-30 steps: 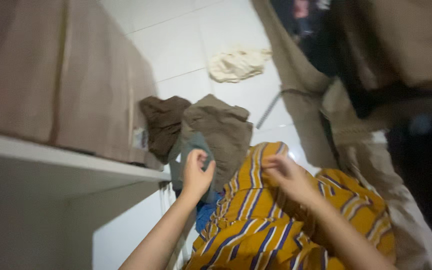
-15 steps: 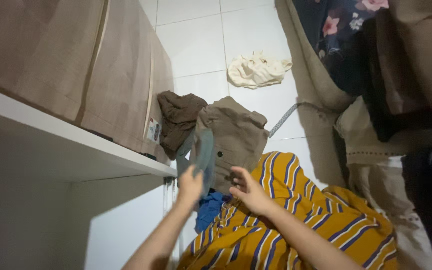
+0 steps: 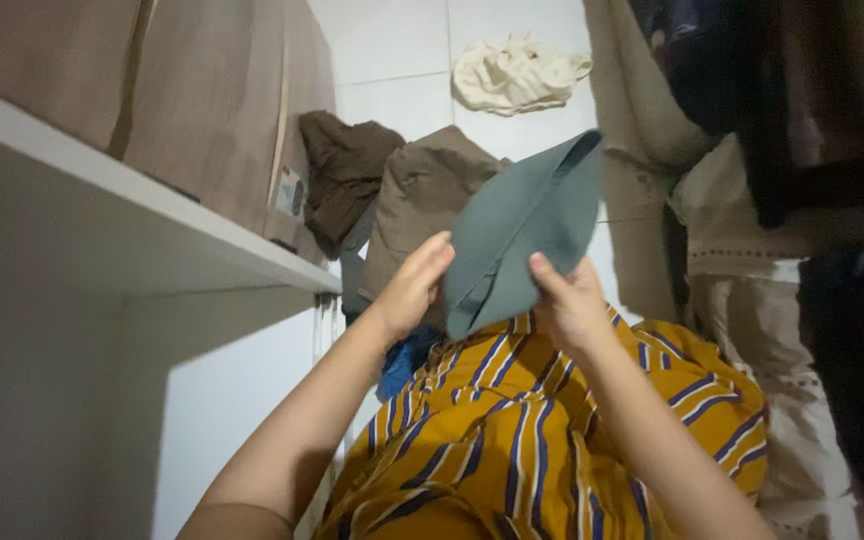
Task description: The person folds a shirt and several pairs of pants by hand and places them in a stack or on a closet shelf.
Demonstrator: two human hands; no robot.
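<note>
I am pinching the left edge of a folded grey-green cloth garment (image 3: 527, 235) with my left hand (image 3: 414, 287), fingers closed on it. My right hand (image 3: 572, 300) is gripping its lower right edge, lifting it above the mustard striped fabric (image 3: 552, 430).

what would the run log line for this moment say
left hand: grips grey-green cloth | right hand: grips same cloth, lifted | below: striped yellow garment | behind: brown clothes on floor

left hand (image 3: 414, 285) raised, fingers pinched | right hand (image 3: 572, 300) raised, fingers pinched
</note>
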